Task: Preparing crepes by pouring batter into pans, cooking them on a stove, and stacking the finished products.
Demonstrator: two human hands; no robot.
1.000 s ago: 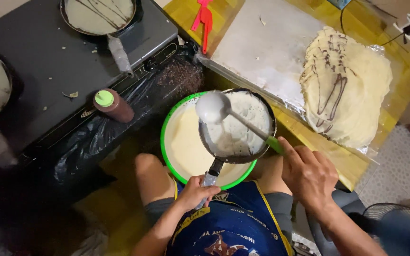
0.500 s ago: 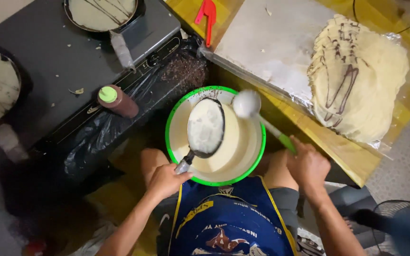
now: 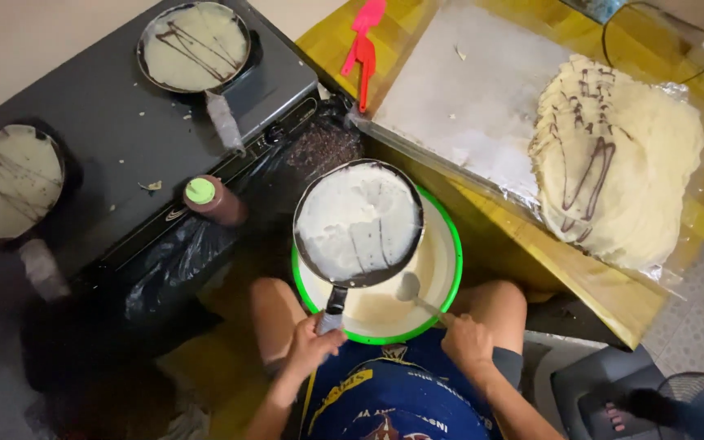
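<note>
Two hands are working low in the frame, just above the person's lap. Left hand [image 3: 313, 346] is wrapping tight around the handle of a small dark pan [image 3: 358, 222], holding it level w/ its far edge over a green-rimmed bowl [image 3: 448, 277]; pan is coated w/ a thin pale batter layer, and keeping it over the bowl looks like a way to let any drips fall back in. Right hand [image 3: 466, 342] is closing on the stem of a ladle [image 3: 408, 287], whose cup is sitting down in the batter just right of the pan handle, prob. parked there so it stays wet and out of the pan's way.

Left of the left hand and a bit farther out, a brown squeeze bottle w/ green cap [image 3: 215, 200] is lying tilted at the edge of a dark stove [image 3: 99, 147], a black plastic bag hanging below it. Beyond the right hand, a foil-covered counter [image 3: 466, 98] is carrying a fanned stack of thin crepes [image 3: 621, 163] w/ dark sauce streaks, spread flat, likely for cooling. Farthest from both hands, two more pans [image 3: 195, 45] w/ drizzled batter are sitting on the stove, and a red spatula [image 3: 364, 49] is resting on the counter's yellow edge.
</note>
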